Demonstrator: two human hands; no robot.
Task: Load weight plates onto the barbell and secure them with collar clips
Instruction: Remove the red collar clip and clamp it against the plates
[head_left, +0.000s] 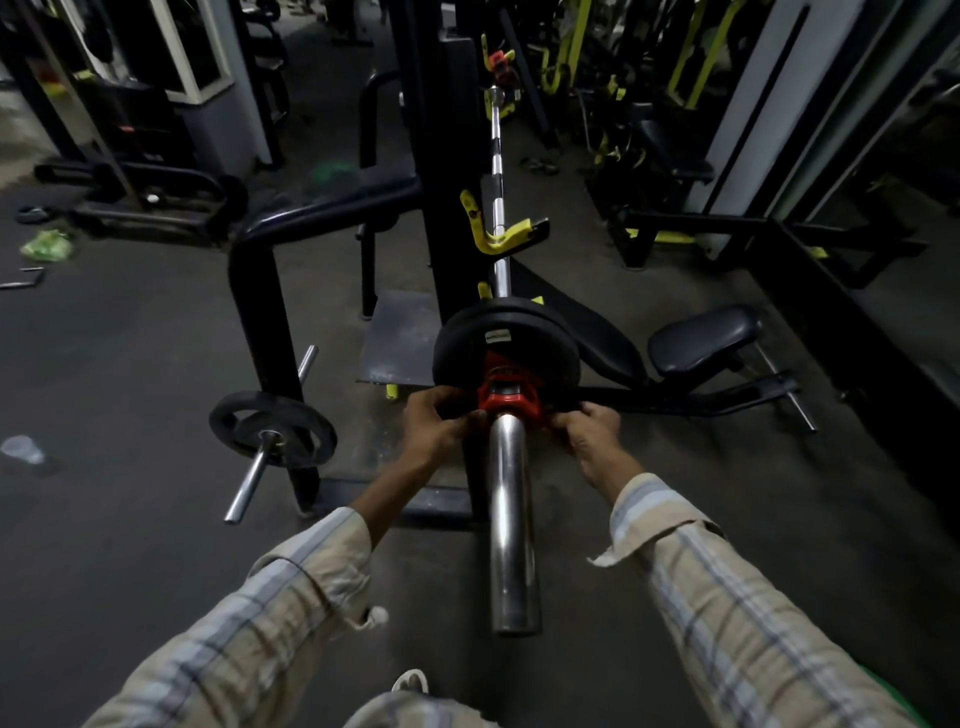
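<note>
- Checked sleeves (291, 597) fill the bottom of the view at 5 and 7 o'clock, both forearms reaching forward.
- Between them, the chrome barbell (511, 519) runs from 6 o'clock up towards 12 o'clock, its near end bare.
- Black weight plates (506, 332) sit on the bar near centre, with a red collar clip (506, 395) on the sleeve just in front of them.
- Left hand (439, 421) has curled fingers pinching the clip's left side.
- Right hand (584, 428) grips the clip's right side the same way.
- Yellow rack hooks (498, 231) cradle the bar further up.
- At 9 o'clock, 1 spare plate (272, 428) hangs on a storage peg.
- At 3 o'clock stands a padded seat (701, 338).
</note>
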